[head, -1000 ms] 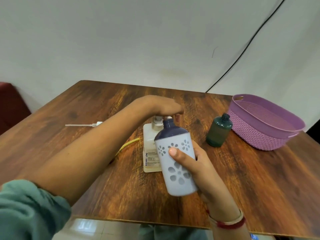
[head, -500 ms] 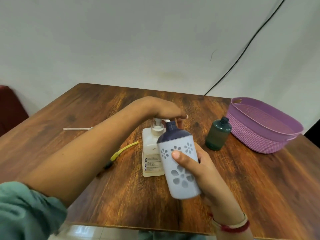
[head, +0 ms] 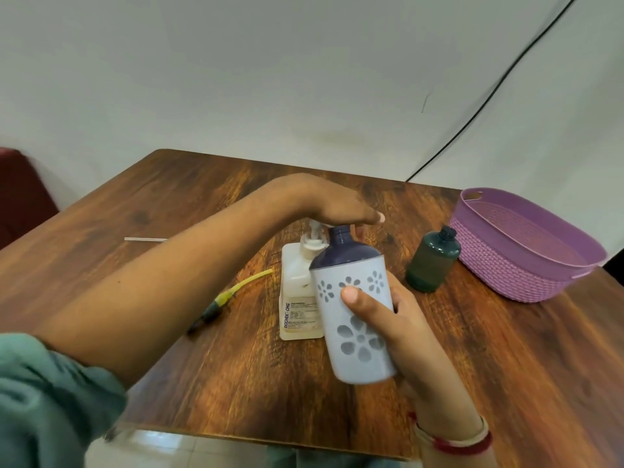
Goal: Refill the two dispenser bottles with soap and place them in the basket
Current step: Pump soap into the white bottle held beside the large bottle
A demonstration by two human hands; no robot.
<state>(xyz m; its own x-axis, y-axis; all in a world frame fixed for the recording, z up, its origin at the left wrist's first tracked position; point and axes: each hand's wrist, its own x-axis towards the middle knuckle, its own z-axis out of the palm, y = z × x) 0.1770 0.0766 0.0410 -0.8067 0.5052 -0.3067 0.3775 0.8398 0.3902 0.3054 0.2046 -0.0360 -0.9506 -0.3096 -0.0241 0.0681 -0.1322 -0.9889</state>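
Note:
My right hand [head: 391,319] grips a white dispenser bottle [head: 354,315] with a dark blue top and flower cut-outs, tilted, its open neck up by the pump spout. Behind it stands a pale soap pump bottle [head: 299,292] with a printed label. My left hand [head: 337,207] lies flat on that pump head, fingers straight. A dark green dispenser bottle [head: 432,260] stands uncapped to the right. Beyond it sits the purple basket [head: 516,278], with nothing visible inside.
On the wooden table [head: 506,366], a yellow-tubed pump head [head: 233,292] lies left of the soap bottle. A white pump tube [head: 145,239] lies farther left, partly behind my forearm. A black cable [head: 489,99] runs down the wall. A dark red seat [head: 17,190] is at far left.
The white bottle has stayed at the pump spout while my left hand keeps pressing on the pump head. The view has drifted slightly; nothing else moved.

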